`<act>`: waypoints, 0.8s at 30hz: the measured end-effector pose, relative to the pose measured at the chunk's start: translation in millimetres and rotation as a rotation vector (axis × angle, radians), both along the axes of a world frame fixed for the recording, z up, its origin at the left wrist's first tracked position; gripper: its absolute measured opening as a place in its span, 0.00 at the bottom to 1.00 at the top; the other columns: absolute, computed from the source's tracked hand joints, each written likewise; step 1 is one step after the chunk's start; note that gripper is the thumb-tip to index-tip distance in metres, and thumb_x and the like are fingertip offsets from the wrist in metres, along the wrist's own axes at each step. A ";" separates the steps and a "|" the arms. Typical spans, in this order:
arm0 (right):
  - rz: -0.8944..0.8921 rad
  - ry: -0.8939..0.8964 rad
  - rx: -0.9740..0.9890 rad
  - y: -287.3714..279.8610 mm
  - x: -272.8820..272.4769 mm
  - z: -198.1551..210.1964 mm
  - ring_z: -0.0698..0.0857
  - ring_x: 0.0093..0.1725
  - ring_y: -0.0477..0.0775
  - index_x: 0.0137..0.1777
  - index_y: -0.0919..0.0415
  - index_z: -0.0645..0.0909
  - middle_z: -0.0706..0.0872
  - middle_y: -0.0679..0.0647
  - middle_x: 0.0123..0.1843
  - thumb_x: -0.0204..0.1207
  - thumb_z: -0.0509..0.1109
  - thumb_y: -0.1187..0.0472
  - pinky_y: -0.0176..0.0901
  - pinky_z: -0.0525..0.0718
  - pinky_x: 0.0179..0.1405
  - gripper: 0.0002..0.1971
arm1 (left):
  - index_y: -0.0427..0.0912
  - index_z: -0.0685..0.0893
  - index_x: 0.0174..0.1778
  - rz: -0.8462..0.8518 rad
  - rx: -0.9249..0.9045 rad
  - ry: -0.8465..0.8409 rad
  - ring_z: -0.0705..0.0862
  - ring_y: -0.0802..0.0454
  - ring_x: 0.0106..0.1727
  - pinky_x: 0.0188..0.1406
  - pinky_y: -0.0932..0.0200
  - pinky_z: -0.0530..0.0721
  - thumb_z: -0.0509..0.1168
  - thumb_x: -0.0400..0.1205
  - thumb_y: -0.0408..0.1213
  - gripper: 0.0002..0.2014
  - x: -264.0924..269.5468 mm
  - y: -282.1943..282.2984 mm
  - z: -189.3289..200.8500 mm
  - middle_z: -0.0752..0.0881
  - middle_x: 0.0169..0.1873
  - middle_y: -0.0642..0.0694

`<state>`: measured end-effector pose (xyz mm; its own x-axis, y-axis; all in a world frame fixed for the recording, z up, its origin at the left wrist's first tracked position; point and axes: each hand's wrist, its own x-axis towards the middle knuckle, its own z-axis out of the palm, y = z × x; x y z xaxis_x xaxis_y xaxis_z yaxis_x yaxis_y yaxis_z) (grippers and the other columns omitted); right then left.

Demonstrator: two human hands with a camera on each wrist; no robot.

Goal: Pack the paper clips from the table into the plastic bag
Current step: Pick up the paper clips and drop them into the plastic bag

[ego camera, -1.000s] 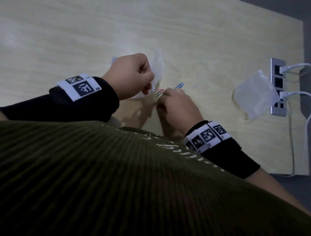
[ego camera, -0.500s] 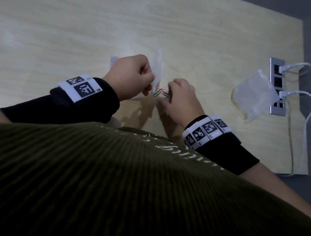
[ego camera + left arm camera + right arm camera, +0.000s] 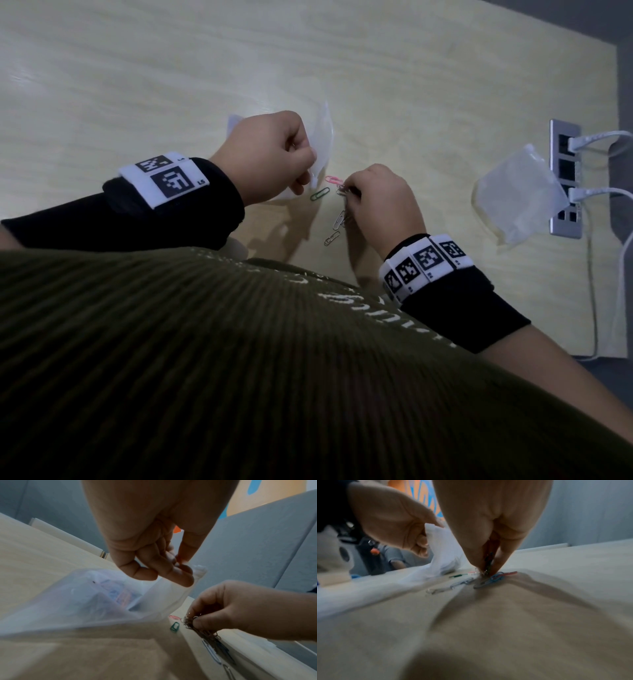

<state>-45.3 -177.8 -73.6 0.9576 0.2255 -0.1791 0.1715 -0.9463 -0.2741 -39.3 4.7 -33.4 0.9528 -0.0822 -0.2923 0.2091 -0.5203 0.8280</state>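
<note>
Left hand (image 3: 263, 157) holds the plastic bag (image 3: 96, 599) up off the table (image 3: 411, 85), fingers curled and pinching its upper rim; the mouth gapes sideways toward the right hand, and something with printing shows through the film inside. Right hand (image 3: 380, 198) sits low on the table just right of the bag mouth, fingertips (image 3: 488, 563) pinched on a tangled bunch of paper clips (image 3: 190, 622); the bunch touches the tabletop in the right wrist view, so it reads as gathered but not yet lifted. Loose clips remain: a pink clip (image 3: 334, 179) and a green clip (image 3: 318, 194) lie between the two hands, right under the bag's lip; two silver clips (image 3: 337, 228) lie nearer the body, beside the right palm, long axes running roughly toward the body; a blue clip (image 3: 494, 579) with a red one crossing it lies at the fingertips. Key relation: the bag opening lies left of and slightly beyond the pinched bunch, close by, with the rim raised above table level, so the coming move likely calls for a short lift and leftward carry over the lip. Right hand is the nearer one to every loose clip. A second plastic bag (image 3: 517, 195) lies well apart to the right, beside a socket panel (image 3: 565, 178).
</note>
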 end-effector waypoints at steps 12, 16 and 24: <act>-0.784 0.408 1.151 10.8 19.3 43.5 0.88 0.36 0.49 0.47 0.67 0.86 0.88 0.57 0.39 0.74 0.73 0.72 0.41 0.91 0.47 0.04 | 0.37 0.79 0.40 -0.023 0.027 0.010 0.88 0.61 0.27 0.31 0.75 0.78 0.62 0.79 0.36 0.06 1.6 0.4 -3.8 0.90 0.30 0.50; -0.814 0.566 1.458 21.7 25.2 61.6 0.88 0.35 0.47 0.48 0.72 0.82 0.87 0.59 0.39 0.77 0.70 0.74 0.34 0.90 0.41 0.03 | 0.39 0.78 0.38 -0.091 0.026 0.016 0.90 0.57 0.29 0.32 0.70 0.81 0.63 0.80 0.36 0.06 1.2 -1.3 -3.9 0.90 0.30 0.49; -0.875 0.667 1.374 38.0 24.4 56.0 0.88 0.44 0.57 0.51 0.75 0.80 0.85 0.64 0.44 0.80 0.65 0.72 0.37 0.91 0.41 0.05 | 0.39 0.79 0.39 -0.065 0.032 -0.009 0.89 0.58 0.29 0.38 0.67 0.77 0.64 0.80 0.40 0.08 0.7 1.6 -4.7 0.90 0.29 0.50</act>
<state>-20.9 -139.7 -17.6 0.7180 0.0427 -0.6947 -0.6785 0.2653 -0.6850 -38.6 6.3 -38.1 0.9484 -0.1344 -0.2873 0.1669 -0.5586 0.8125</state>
